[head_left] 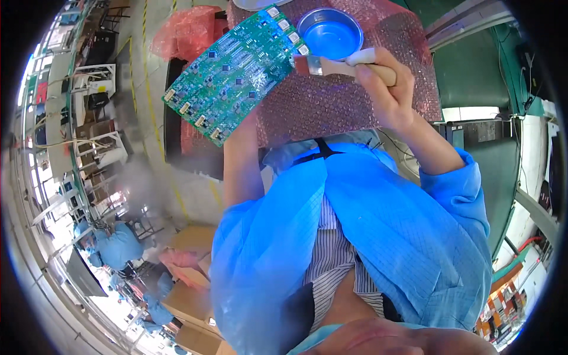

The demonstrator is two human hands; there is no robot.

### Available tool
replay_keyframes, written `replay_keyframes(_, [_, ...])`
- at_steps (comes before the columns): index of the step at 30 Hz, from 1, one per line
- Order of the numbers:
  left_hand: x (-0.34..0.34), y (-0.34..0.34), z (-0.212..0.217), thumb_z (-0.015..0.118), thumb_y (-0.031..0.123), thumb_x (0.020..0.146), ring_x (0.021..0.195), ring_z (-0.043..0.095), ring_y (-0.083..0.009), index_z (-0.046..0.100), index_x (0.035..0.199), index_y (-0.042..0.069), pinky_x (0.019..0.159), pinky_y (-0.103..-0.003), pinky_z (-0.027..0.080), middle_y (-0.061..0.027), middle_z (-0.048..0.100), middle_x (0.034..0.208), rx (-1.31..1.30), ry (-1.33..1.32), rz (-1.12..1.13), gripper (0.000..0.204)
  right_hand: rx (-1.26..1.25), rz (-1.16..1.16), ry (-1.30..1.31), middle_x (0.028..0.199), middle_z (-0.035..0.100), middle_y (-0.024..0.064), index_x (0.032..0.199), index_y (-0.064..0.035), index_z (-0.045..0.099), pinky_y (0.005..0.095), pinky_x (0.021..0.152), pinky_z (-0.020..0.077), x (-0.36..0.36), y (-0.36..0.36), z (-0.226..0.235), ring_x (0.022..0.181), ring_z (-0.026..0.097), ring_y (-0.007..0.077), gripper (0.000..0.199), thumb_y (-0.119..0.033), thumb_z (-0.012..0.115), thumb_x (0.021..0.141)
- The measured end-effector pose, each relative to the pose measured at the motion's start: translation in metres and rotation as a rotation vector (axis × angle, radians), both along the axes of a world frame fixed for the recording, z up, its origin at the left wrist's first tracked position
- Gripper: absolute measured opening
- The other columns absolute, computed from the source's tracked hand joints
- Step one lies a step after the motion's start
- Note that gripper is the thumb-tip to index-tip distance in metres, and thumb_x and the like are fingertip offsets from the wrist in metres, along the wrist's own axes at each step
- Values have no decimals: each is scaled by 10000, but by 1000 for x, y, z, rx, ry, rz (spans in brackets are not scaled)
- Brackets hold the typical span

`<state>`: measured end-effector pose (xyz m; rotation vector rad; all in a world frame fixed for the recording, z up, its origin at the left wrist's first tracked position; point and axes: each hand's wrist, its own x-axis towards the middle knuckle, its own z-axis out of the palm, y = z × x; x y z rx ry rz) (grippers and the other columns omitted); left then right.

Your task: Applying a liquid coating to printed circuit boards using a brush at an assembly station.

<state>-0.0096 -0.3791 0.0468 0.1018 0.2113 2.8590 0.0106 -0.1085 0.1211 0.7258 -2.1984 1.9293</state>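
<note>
Head view shows the right hand [387, 89] in the upper middle of the frame, fingers curled tight around the pale wooden handle of a small brush [343, 65], whose bristle end meets the near corner of a green circuit board [234, 74]. That board stretches from the upper centre down toward the upper left, tilted, with a row of small white connectors along each of its short ends. The left hand is hidden behind the board — only the bare left forearm [239, 160] rising to its underside shows, so whether those fingers pinch an edge or lie flat beneath it cannot be told. To brush well, I judge the strokes should stay light and run along the rows of chips rather than across them, the board kept steady from below and angled so loosened matter falls away from the parts. Just above the brush sits a shallow round metal dish [330, 32] on pink bubble wrap [331, 106]; it looks blue inside, and whether it holds liquid or is dry is unclear.
</note>
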Motion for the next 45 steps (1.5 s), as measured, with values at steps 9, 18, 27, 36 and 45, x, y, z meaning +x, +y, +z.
replay_keyframes(9, [-1,8,1,398,307,867,1170,334,-322,391,1196,12,998,-465,225,-177,353,1279,37,-13,-6,442,-57,12,-95,696,521,38,856,23,573,205,542,359,6,19,2,606,462,76,146,-50,471,782])
replay_keyframes(18, [-7,159,51,361,333,877,1141,369,-298,345,1230,26,964,-442,281,-150,352,1269,-208,-318,-343,468,-330,-783,235,852,565,125,835,72,583,243,586,419,43,148,-14,676,533,140,153,-1,478,749])
replay_keyframes(27, [17,354,-37,427,179,859,1054,463,-222,420,1159,44,913,-353,377,-98,472,1156,-528,489,-527,329,-786,-1115,100,804,540,62,891,13,538,287,658,436,142,264,-27,613,477,129,164,-95,449,806])
replay_keyframes(36, [-41,447,-47,437,-159,715,1023,461,-214,351,1129,123,895,-358,393,-66,438,1102,-180,43,-317,509,-856,-1195,70,741,517,47,851,16,532,255,571,393,176,276,-41,569,436,110,139,-88,468,782])
replay_keyframes(45, [-24,396,-55,370,-146,740,918,543,-227,437,1095,-3,816,-330,458,-112,515,1059,-734,248,-602,389,-920,-1186,33,706,491,41,846,27,521,248,564,358,166,272,-50,552,383,108,128,-71,464,787])
